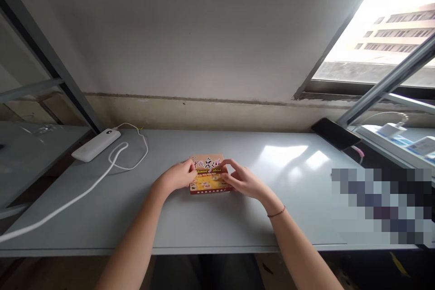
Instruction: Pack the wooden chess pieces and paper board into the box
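Note:
A small Chinese chess box point(208, 181), printed in yellow, tan and dark red, lies on the grey table point(190, 226) in front of me. My left hand point(178, 175) grips its left side, with the fingers curled in at the edge. At the right side, my right hand point(244, 180) holds the box with thumb and index finger bent around its edge. A thin red cord circles the right wrist. The undersides of the box and some fingertips are hidden.
On the left lies a white power strip point(97, 145) with its thick white cable point(84, 195) running to the front left. A black phone point(335, 133) rests at the back right, near a metal frame post point(384, 84). A blurred-out area covers the right edge.

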`<state>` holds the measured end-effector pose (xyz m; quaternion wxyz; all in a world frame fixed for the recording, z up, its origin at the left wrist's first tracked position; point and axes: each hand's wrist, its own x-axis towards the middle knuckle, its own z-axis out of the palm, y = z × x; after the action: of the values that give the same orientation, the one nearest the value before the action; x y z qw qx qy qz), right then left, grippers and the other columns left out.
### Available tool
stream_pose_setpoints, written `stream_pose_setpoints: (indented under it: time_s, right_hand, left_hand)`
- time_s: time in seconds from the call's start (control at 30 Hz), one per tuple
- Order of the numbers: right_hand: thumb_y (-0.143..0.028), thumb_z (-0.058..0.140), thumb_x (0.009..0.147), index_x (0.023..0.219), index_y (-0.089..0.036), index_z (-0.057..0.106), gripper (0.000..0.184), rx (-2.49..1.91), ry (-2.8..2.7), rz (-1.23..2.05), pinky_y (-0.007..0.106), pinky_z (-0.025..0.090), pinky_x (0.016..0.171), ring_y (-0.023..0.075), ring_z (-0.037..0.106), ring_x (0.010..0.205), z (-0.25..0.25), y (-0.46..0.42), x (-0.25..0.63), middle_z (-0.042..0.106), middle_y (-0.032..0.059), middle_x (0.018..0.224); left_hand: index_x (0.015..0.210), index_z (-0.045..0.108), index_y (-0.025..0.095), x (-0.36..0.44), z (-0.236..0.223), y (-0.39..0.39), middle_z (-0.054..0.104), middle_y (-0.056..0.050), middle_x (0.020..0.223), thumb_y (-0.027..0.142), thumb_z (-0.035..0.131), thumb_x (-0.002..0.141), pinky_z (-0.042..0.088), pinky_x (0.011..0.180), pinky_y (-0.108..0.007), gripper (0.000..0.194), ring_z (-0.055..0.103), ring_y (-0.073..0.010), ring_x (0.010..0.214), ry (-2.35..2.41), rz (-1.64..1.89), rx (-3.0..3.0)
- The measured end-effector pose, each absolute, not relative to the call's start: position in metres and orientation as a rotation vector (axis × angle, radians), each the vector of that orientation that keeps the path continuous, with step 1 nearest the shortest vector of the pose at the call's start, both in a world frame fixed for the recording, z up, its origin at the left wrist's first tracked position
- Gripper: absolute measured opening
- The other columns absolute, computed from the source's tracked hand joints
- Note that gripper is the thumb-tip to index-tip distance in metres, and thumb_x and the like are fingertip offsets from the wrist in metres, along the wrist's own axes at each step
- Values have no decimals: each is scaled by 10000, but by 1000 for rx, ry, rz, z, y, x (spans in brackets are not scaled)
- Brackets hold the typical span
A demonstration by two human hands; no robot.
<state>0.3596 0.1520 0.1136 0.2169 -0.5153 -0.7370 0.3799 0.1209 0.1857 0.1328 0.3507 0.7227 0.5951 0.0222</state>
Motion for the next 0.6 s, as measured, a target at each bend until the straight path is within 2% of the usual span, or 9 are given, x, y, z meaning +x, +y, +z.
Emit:
stream_pose_setpoints:
  time_s: [0.1, 0.17, 0.3, 0.47, 0.6]
  right_hand:
    - [-422, 476, 872, 1141, -238, 487, 326, -1417, -2127, 1079, 205, 239, 423, 90, 340, 414, 114, 151, 361, 396, -100, 464]
    - [-427, 477, 871, 1165, -239, 473, 350, -1432, -2124, 1108, 208, 285, 437, 97, 390, 423, 112, 151, 361, 435, -93, 475]
    - [-444, 429, 892, 1268, -232, 436, 432, -1516, -2075, 1002, 241, 390, 516, 137, 524, 500, 106, 155, 358, 563, -47, 542]
    - [-421, 362, 917, 1302, -214, 475, 451, -1698, -2046, 654, 256, 369, 522, 164, 527, 527, 99, 162, 351, 611, 6, 611]
    - [-409, 343, 923, 1289, -227, 502, 438, -1710, -2032, 565, 249, 355, 523, 158, 507, 506, 97, 165, 348, 600, 5, 603]
  left_hand:
    - [845, 492, 247, 120, 134, 185, 621, 27, 628, 322, 425, 805, 344, 554, -249, 108, 564, -172, 615, 1567, 15, 1921]
    - [877, 501, 246, 122, 135, 184, 634, 12, 692, 334, 415, 828, 344, 548, -249, 132, 571, -172, 624, 1600, 26, 1963]
    - [1081, 492, 238, 132, 132, 185, 674, -35, 799, 318, 328, 911, 381, 587, -260, 249, 626, -209, 709, 1724, 86, 2065]
    - [1345, 369, 172, 141, 115, 191, 704, -122, 914, 308, 252, 955, 436, 670, -308, 429, 666, -273, 830, 1850, 120, 2173]
    - [1381, 356, 178, 142, 110, 193, 706, -127, 942, 292, 233, 958, 442, 671, -306, 456, 674, -268, 831, 1868, 132, 2192]
